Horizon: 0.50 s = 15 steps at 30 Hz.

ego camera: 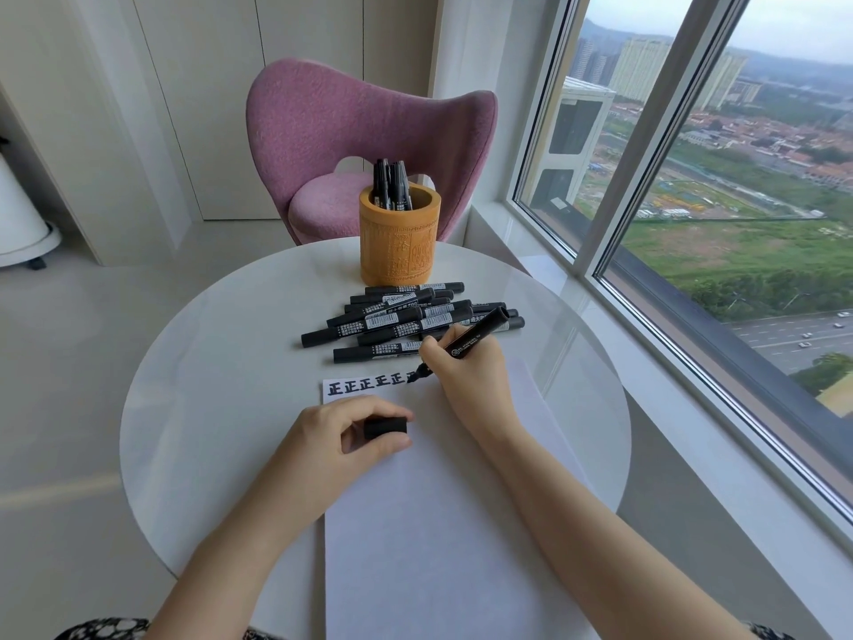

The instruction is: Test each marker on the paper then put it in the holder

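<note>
My right hand (466, 371) grips an uncapped black marker (475, 334), its tip touching the white paper (429, 524) at the end of a row of several black written characters (369, 385). My left hand (341, 436) rests on the paper and pinches the marker's black cap (385, 428). Behind the paper lies a pile of several capped black markers (401, 318). Beyond the pile an orange-brown carved holder (399, 244) stands upright, with several black markers (391, 184) sticking out of it.
The round white table (207, 385) stands beside a large window (738, 200) on the right. A pink chair (369, 131) sits behind the table. A white rounded object on wheels (23, 224) stands on the floor at the far left.
</note>
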{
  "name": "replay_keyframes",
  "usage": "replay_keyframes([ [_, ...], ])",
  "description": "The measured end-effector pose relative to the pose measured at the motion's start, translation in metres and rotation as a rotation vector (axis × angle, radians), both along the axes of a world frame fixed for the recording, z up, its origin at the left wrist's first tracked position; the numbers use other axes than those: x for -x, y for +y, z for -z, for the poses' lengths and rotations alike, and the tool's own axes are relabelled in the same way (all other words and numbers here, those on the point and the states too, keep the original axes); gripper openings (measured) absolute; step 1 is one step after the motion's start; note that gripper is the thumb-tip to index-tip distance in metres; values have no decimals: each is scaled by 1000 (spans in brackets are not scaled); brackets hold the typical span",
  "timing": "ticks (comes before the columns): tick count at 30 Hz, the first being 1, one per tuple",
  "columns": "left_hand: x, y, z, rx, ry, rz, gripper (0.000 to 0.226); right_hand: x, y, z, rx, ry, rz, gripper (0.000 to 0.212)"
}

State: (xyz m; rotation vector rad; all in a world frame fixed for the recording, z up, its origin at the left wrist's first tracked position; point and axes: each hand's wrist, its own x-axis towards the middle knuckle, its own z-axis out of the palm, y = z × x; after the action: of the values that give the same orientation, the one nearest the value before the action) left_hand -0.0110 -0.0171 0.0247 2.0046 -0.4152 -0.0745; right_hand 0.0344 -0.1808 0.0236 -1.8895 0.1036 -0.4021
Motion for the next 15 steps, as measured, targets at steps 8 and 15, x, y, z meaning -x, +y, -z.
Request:
replay_keyframes([
  [8,1,0,-1,17,19,-6,16,0,0,-1,-16,-4,28,36],
  [15,2,0,-2,23,26,2,15,-1,-1,-1,-19,-19,56,39],
])
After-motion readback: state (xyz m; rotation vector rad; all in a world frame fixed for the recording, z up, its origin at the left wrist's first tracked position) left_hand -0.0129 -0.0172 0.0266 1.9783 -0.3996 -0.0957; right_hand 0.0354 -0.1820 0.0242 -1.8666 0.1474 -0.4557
